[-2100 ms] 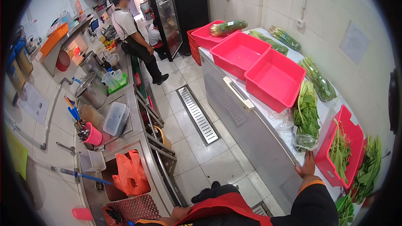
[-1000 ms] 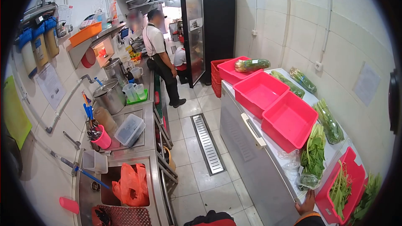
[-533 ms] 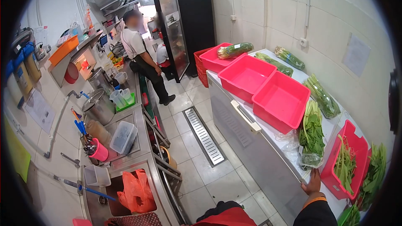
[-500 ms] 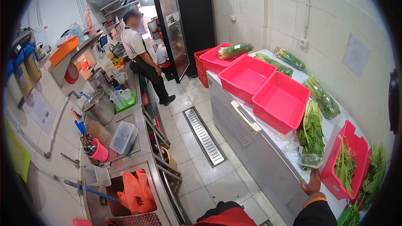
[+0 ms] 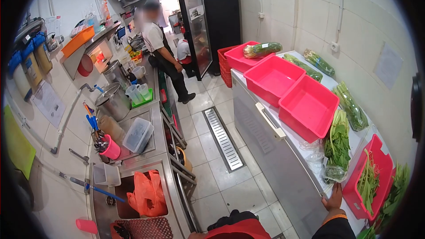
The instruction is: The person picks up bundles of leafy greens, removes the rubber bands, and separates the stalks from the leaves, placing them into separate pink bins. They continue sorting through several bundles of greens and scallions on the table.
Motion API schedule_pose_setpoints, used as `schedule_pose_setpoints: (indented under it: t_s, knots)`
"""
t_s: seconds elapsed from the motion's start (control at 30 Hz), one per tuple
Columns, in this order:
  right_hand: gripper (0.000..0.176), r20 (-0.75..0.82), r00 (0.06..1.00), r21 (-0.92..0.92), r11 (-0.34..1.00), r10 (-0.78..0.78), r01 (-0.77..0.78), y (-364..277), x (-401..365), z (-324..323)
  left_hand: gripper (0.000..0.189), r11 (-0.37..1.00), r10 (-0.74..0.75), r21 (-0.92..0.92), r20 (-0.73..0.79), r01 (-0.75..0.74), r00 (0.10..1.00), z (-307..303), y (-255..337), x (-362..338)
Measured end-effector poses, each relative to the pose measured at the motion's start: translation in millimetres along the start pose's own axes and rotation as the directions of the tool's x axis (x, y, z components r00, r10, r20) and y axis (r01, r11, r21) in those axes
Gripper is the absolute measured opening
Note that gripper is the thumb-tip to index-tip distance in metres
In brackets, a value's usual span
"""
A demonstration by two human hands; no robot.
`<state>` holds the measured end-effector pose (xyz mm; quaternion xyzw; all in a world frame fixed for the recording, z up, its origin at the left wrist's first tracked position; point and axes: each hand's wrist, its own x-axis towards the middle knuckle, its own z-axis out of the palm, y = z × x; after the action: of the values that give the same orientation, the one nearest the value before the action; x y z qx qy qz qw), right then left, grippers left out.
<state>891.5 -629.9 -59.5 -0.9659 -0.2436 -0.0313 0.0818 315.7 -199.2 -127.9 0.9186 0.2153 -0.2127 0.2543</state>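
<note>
My right hand [image 5: 333, 198] rests on the edge of the white freezer top [image 5: 312, 161], just below a bagged bunch of leafy greens [image 5: 337, 141]. Its fingers point forward and lie flat, with nothing held. To its right stands a pink bin [image 5: 369, 181] holding some leafy stems [image 5: 368, 188]. More loose greens [image 5: 397, 194] lie beyond that bin. At the bottom edge, a small part of my left hand [image 5: 196, 235] shows beside the sink counter; its fingers are hidden.
Pink trays [image 5: 308, 106] and bagged vegetables [image 5: 351, 106] stand along the freezer. On the left are a sink with an orange-red bag [image 5: 147, 193], pots [image 5: 113, 101] and a plastic container [image 5: 138, 135]. A co-worker [image 5: 164, 53] stands by an open fridge door [image 5: 195, 28]; another person [image 5: 183, 52] is low behind it.
The view has shifted left, so most things appear farther right. A bit of my left hand has come into view at the bottom. My right hand stays at the freezer edge.
</note>
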Motion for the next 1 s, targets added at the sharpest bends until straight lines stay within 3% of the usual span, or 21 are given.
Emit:
schedule_pose_setpoints:
  t_s: [0.43, 0.6, 0.73, 0.8, 1.0]
  knots:
    - [0.106, -0.015, 0.999, 0.014, 0.999, -0.051, 0.051, -1, 1, -4, 0.029, 0.986, 0.099, 0.136, -0.022, -0.095, 0.995, 43, -5, -10]
    - [0.103, -0.088, 0.991, -0.024, 0.995, -0.099, 0.097, 14, 2, 15, 0.032, 0.98, 0.034, 0.193, 0.033, -0.04, 0.999, 16, 16, -12]
    - [0.102, -0.051, 0.996, 0.029, 0.997, -0.069, 0.07, -2, 5, -5, 0.028, 0.973, 0.045, 0.226, 0.001, -0.044, 0.999, 17, 17, -6]
    - [0.097, -0.09, 0.991, -0.032, 0.995, -0.097, 0.095, -9, 6, -11, 0.025, 0.959, 0.066, 0.279, -0.026, -0.056, 0.997, 36, 6, 1]
    - [0.101, -0.009, 1.0, -0.081, 0.996, -0.022, 0.021, -11, 6, -14, 0.019, 0.923, 0.127, 0.368, -0.021, -0.11, 0.992, 58, -18, 4]
